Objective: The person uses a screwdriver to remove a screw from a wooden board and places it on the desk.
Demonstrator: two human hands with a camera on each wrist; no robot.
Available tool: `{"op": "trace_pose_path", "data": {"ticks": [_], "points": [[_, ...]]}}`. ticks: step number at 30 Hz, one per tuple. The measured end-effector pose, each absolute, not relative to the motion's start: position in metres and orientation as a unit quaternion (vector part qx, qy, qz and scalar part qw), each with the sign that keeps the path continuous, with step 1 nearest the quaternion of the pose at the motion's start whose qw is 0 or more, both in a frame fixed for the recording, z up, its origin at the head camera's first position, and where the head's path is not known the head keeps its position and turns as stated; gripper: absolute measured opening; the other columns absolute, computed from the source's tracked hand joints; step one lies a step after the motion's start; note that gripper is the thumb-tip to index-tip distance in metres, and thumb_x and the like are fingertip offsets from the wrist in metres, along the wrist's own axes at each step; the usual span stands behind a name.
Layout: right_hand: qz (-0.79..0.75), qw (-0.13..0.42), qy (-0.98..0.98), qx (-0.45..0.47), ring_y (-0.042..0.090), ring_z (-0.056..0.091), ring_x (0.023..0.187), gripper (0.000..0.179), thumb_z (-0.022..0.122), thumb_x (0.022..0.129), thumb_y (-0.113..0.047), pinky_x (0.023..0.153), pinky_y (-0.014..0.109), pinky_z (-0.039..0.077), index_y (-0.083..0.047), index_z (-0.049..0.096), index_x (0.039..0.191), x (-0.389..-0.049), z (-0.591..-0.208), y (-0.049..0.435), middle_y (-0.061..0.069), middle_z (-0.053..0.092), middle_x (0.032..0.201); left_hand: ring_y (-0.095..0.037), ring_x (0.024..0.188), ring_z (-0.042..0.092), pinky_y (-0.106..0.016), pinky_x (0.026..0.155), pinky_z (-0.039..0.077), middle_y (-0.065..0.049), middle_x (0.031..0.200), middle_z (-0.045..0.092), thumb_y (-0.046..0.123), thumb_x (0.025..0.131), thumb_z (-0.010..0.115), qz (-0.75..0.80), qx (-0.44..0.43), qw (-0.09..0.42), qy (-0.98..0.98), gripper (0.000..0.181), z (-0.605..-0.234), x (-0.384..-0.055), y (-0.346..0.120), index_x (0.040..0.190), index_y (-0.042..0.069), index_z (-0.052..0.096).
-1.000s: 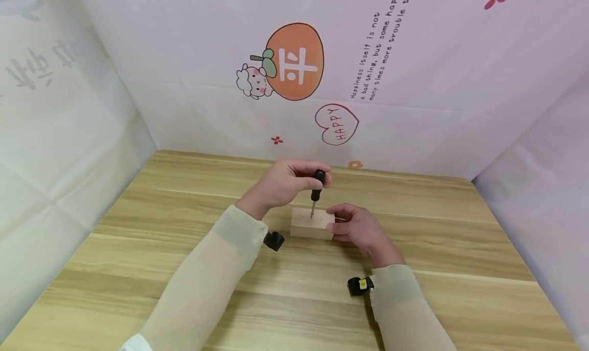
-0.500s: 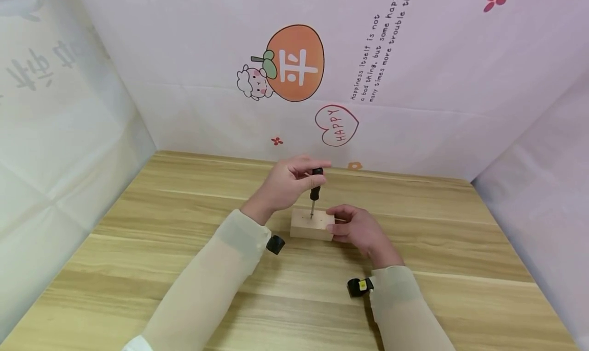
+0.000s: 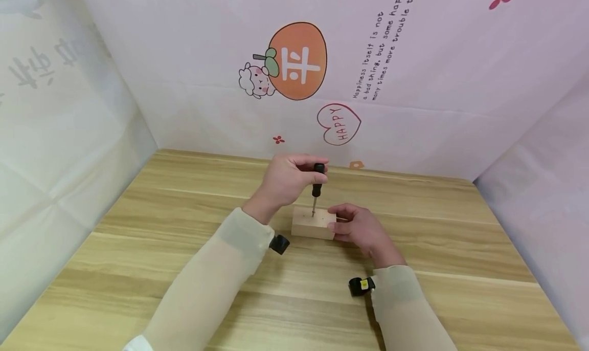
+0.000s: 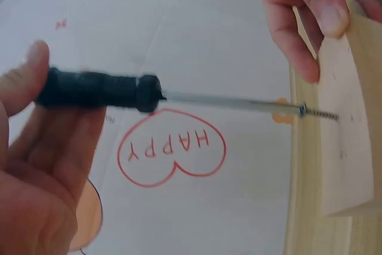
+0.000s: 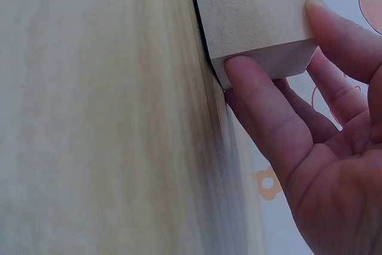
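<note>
Screwdriver (image 3: 316,190) over wooden block (image 3: 313,232), head view: the screwdriver is held nearly upright above the block by the left hand (image 3: 286,183), with thumb and fingers closed about it. The block, set on the table (image 3: 294,300), is gripped at one end by the right hand (image 3: 361,228). The hands are kept apart, one above the block and one beside it. Because only that end is restrained, the block could be swung round by a turning force.

Left wrist view: a screw (image 4: 321,113) is seen between the screwdriver's tip and the block's marked upper face. Much of its thread is exposed outside the block; how deeply its point is seated cannot be told. With so little apparent support, the screw could be tipped if the screwdriver were leaned, and the tip could be skidded off across the block towards the right hand.

Right wrist view: the block's end is clasped by the fingers. A dark line (image 5: 200,19) is seen along the block's edge; whether gap or shadow cannot be told. If the block were unevenly seated, rocking could be caused by downward pressure.
</note>
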State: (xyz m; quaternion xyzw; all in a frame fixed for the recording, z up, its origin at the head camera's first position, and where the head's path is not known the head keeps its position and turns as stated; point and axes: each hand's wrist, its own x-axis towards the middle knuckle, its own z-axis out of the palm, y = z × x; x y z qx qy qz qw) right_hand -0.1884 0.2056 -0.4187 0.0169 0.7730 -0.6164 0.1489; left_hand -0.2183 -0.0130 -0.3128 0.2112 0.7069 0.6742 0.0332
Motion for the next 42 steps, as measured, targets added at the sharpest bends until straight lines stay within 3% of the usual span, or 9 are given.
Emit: {"op": "trace_pose_path", "data": {"ticks": [6,9,16,21,25,30,34,38,42], "points": [[-0.615,0.15,0.774,0.017,0.031,0.059,0.112,0.043,0.077,0.087,-0.005,0.084,0.042,0.056,-0.003,0.064,0.128,-0.188,-0.418,0.206,0.017,0.056,0.133,-0.018,0.081,0.064,-0.03,0.069,0.056,-0.001,0.09,0.069,0.016,0.079,0.087,0.609,0.228,-0.019,0.759,0.027,-0.311,-0.215,-0.007,0.103,0.013,0.075],[-0.617,0.151,0.773,0.018,0.031,0.059,0.113,0.043,0.077,0.087,-0.005,0.084,0.042,0.056,-0.003,0.064,0.128,-0.188,-0.419,0.206,0.017,0.057,0.133,-0.018,0.085,0.063,-0.03,0.072,0.055,-0.002,0.095,0.065,0.017,0.083,0.083,0.589,0.272,-0.024,0.761,0.025,-0.314,-0.216,-0.007,0.103,0.012,0.069],[-0.615,0.149,0.774,0.018,0.031,0.058,0.114,0.042,0.077,0.088,-0.004,0.084,0.042,0.057,-0.003,0.064,0.128,-0.188,-0.419,0.206,0.017,0.055,0.135,-0.024,0.104,0.068,-0.036,0.09,0.053,-0.006,0.117,0.069,-0.001,0.094,0.067,0.637,0.378,0.072,0.668,0.033,-0.321,-0.222,-0.015,0.126,0.005,0.069],[-0.613,0.147,0.776,0.019,0.03,0.06,0.11,0.042,0.077,0.087,-0.004,0.084,0.042,0.057,-0.003,0.064,0.127,-0.188,-0.419,0.207,0.017,0.056,0.134,-0.028,0.109,0.066,-0.041,0.097,0.049,-0.011,0.121,0.068,-0.006,0.098,0.057,0.649,0.418,0.12,0.624,0.032,-0.321,-0.225,-0.023,0.129,-0.003,0.064],[-0.614,0.147,0.775,0.019,0.03,0.06,0.108,0.043,0.077,0.087,-0.003,0.083,0.042,0.057,-0.003,0.064,0.128,-0.188,-0.419,0.206,0.017,0.056,0.133,-0.029,0.102,0.068,-0.04,0.091,0.053,-0.015,0.108,0.071,-0.004,0.095,0.063,0.651,0.383,0.12,0.644,0.024,-0.318,-0.225,-0.025,0.118,-0.004,0.07],[-0.616,0.15,0.773,0.018,0.03,0.06,0.11,0.042,0.077,0.087,-0.003,0.084,0.042,0.057,-0.003,0.063,0.128,-0.188,-0.42,0.206,0.017,0.056,0.134,-0.025,0.088,0.068,-0.036,0.078,0.057,-0.009,0.098,0.073,0.006,0.085,0.08,0.652,0.314,0.067,0.687,0.024,-0.317,-0.221,-0.018,0.109,0.005,0.077],[-0.614,0.149,0.775,0.019,0.03,0.059,0.112,0.042,0.077,0.087,-0.004,0.084,0.041,0.057,-0.004,0.064,0.128,-0.188,-0.421,0.206,0.016,0.056,0.134,-0.022,0.09,0.068,-0.035,0.079,0.056,-0.004,0.101,0.073,0.009,0.091,0.074,0.626,0.35,0.027,0.697,0.022,-0.32,-0.22,-0.018,0.113,0.005,0.076],[-0.613,0.146,0.776,0.02,0.03,0.058,0.113,0.042,0.078,0.087,-0.004,0.083,0.041,0.057,-0.005,0.064,0.127,-0.189,-0.42,0.206,0.016,0.056,0.134,-0.025,0.104,0.068,-0.038,0.091,0.053,-0.01,0.109,0.072,0.002,0.097,0.063,0.641,0.389,0.065,0.659,0.024,-0.319,-0.221,-0.022,0.119,-0.002,0.071],[-0.616,0.148,0.774,0.017,0.031,0.059,0.113,0.042,0.077,0.087,-0.004,0.084,0.041,0.057,-0.004,0.064,0.128,-0.189,-0.421,0.207,0.017,0.056,0.134,-0.025,0.091,0.07,-0.039,0.082,0.057,-0.009,0.099,0.074,0.004,0.089,0.075,0.665,0.337,0.041,0.666,0.021,-0.32,-0.218,-0.019,0.11,0.003,0.076]]}}
